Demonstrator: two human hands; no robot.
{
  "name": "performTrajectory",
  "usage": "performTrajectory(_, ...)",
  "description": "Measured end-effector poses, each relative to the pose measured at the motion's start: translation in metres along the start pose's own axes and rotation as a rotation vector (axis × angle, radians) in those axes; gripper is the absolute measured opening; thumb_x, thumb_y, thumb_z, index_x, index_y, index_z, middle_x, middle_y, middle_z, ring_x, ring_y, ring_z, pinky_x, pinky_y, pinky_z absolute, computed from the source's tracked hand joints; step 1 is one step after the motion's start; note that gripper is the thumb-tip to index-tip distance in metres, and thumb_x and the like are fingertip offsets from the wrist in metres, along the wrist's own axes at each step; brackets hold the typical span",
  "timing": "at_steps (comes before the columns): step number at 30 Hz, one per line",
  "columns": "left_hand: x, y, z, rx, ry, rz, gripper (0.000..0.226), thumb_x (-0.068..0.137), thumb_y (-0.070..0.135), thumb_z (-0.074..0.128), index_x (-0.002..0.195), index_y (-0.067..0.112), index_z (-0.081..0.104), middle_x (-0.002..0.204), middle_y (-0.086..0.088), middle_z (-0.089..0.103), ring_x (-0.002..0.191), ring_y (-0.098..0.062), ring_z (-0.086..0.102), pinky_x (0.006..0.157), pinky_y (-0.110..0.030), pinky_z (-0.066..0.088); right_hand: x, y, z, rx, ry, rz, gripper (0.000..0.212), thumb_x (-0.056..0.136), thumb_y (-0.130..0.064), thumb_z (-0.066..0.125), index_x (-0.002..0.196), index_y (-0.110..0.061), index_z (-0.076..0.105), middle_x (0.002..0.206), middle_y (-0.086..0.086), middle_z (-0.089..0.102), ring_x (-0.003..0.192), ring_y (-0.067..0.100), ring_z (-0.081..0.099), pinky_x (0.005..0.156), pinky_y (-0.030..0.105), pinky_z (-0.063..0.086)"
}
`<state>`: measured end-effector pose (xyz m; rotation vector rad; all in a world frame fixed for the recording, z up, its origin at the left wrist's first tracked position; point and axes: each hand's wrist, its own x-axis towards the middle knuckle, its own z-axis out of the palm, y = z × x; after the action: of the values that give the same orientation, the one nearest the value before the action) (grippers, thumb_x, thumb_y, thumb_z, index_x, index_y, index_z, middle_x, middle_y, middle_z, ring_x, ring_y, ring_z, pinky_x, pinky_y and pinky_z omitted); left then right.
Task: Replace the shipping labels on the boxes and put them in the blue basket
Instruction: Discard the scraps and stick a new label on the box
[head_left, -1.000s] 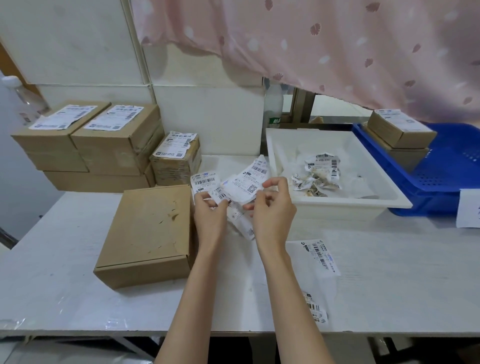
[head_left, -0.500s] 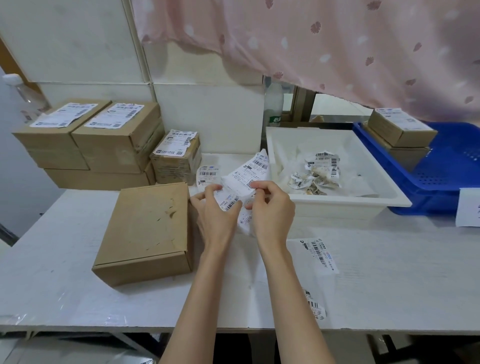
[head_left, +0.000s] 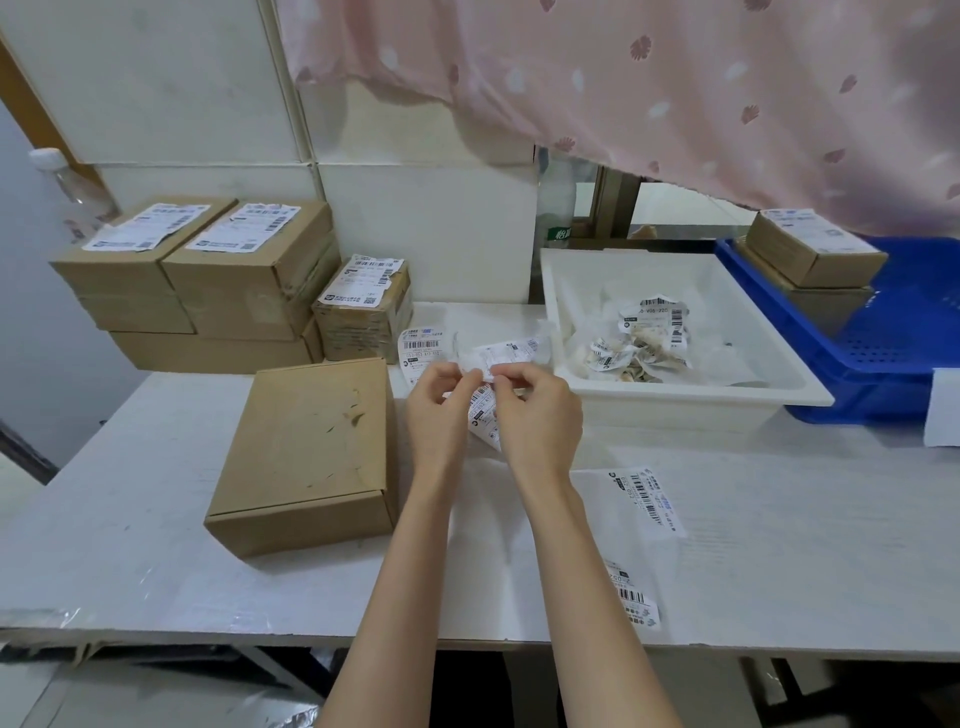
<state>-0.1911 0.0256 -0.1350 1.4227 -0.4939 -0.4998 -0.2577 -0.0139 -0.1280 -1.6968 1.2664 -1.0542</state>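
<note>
Both my hands hold a crumpled white shipping label (head_left: 506, 358) above the table's middle. My left hand (head_left: 439, 410) pinches its left edge and my right hand (head_left: 535, 415) pinches it from the right. A bare brown box (head_left: 311, 447) without a label lies just left of my hands. The blue basket (head_left: 883, 332) stands at the far right with two labelled boxes (head_left: 810, 249) stacked in it. Labelled brown boxes (head_left: 223, 280) are piled at the back left.
A white tray (head_left: 691, 400) with crumpled old labels stands right of my hands. Flat labels lie on the table: one (head_left: 421, 348) behind my hands, two (head_left: 649, 501) near my right forearm. A pink curtain hangs above.
The label has been folded and squeezed smaller between my hands, which have drawn closer together. The boxes have not moved.
</note>
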Motion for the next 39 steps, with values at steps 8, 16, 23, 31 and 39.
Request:
performTrajectory(8,0.001,-0.011,-0.004,0.291,0.173,0.271,0.006,0.088,0.014,0.066,0.083,0.013,0.065,0.069,0.004,0.063,0.058,-0.004,0.053,0.059,-0.023,0.039,0.001,-0.007,0.009,0.108,-0.057,-0.089,0.023,0.079,-0.040,0.075,0.089,-0.021,0.069,0.078,-0.004,0.057,0.074,0.013,0.058,0.076,0.028,0.048)
performTrajectory(16,0.006,-0.017,-0.012,0.314,0.059,0.454,0.006,0.087,0.008,0.069,0.084,0.009,0.074,0.087,0.002,0.074,0.090,-0.008,0.069,0.069,-0.012,0.046,0.006,-0.012,0.008,0.194,-0.054,-0.102,0.011,0.090,-0.008,0.059,0.090,-0.010,0.070,0.086,0.000,0.070,0.083,0.015,0.064,0.081,0.028,0.051)
performTrajectory(23,0.000,-0.014,-0.009,0.259,-0.007,0.416,0.015,0.093,0.009,0.061,0.091,0.009,0.076,0.085,0.002,0.074,0.086,-0.009,0.069,0.073,-0.032,0.060,0.008,-0.012,0.002,0.159,-0.036,-0.074,0.010,0.096,-0.011,0.053,0.091,-0.013,0.062,0.072,-0.013,0.060,0.080,0.016,0.063,0.074,0.025,0.047)
performTrajectory(31,-0.007,0.000,-0.006,-0.098,0.020,0.123,0.020,0.087,-0.003,0.052,0.071,-0.009,0.062,0.069,-0.013,0.060,0.071,-0.017,0.061,0.074,-0.030,0.058,0.009,-0.009,0.004,0.330,-0.073,0.111,0.017,0.096,-0.011,0.050,0.080,-0.015,0.056,0.075,-0.001,0.063,0.076,0.020,0.063,0.073,0.030,0.050)
performTrajectory(39,-0.002,-0.002,-0.008,-0.188,0.073,0.043,0.028,0.088,-0.002,0.051,0.062,0.008,0.047,0.069,-0.012,0.047,0.074,-0.023,0.049,0.068,-0.024,0.052,0.015,-0.018,-0.010,0.695,-0.193,0.373,0.014,0.092,-0.006,0.048,0.081,-0.008,0.057,0.075,0.008,0.060,0.065,0.017,0.058,0.063,0.022,0.048)
